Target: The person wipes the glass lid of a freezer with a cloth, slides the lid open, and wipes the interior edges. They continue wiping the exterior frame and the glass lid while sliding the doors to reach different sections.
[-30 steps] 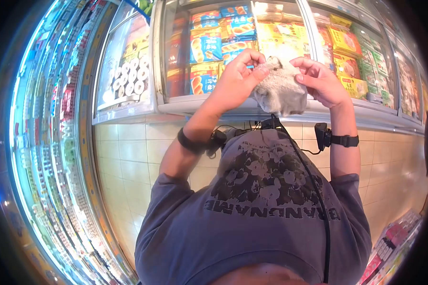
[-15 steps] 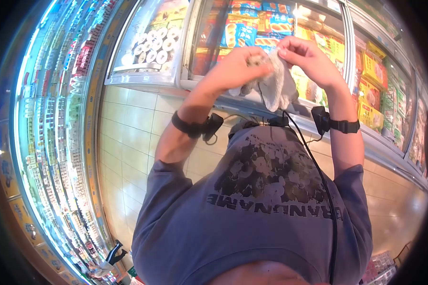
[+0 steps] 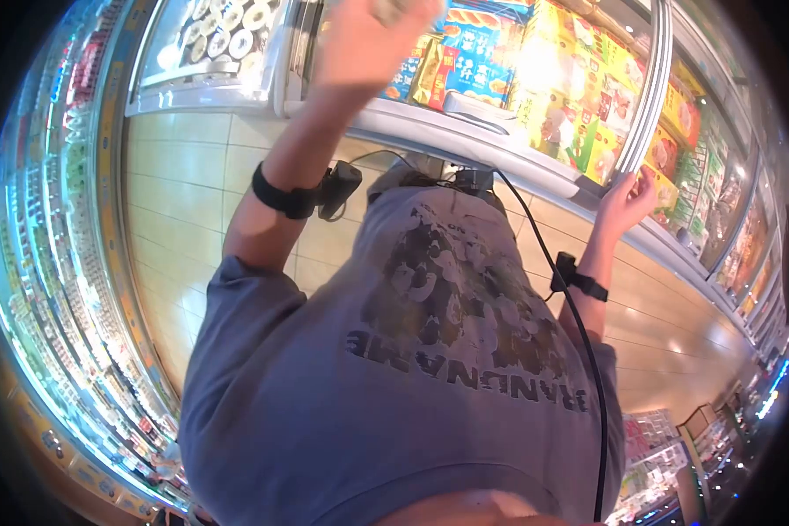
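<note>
Over the freezer's point(image 3: 500, 154) left part, your blurred left hand point(image 3: 368, 53) seems to carry a pale cloth point(image 3: 389, 10); a loose grip could drop it onto the packets point(image 3: 478, 53). By its front edge, your right hand point(image 3: 624, 209) risks pinching if the lid frame point(image 3: 655, 92) slides. I can't tell either grip.

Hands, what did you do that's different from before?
The right hand let go of the pale grey cloth and moved right, down to the freezer's edge. The left hand moved forward and left, with something greyish in it, too blurred to name. Both black wrist straps stayed on.
</note>
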The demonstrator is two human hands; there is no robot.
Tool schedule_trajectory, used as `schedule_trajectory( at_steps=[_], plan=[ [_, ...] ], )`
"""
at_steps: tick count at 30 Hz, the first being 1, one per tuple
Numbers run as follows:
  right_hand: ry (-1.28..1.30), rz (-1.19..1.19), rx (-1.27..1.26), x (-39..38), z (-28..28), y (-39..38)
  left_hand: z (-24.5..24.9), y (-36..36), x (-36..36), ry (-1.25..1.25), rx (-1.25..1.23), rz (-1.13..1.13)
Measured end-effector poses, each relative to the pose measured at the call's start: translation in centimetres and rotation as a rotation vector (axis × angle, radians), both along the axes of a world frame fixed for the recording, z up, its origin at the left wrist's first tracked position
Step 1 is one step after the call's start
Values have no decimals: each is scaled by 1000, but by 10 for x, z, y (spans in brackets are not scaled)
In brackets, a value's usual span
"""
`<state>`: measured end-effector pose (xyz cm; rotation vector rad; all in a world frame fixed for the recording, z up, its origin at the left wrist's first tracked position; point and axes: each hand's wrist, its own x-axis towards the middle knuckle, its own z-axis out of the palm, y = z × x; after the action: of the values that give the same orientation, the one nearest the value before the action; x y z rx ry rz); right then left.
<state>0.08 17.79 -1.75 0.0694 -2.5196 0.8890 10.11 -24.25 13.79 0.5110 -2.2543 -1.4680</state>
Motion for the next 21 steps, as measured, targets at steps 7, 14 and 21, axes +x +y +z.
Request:
schedule_trajectory(
  at_steps=[7,14,21],
  plan=[
    [-38,-323,209,-14,-24,-17,-138,-3,22,-135,-18,-157],
    [-53,-387,149,-13,-18,-33,-134,5,21,-183,-131,-384],
    [-49,-397,165,-13,-17,-34,-128,2,-12,-147,-337,-573]
  ],
)
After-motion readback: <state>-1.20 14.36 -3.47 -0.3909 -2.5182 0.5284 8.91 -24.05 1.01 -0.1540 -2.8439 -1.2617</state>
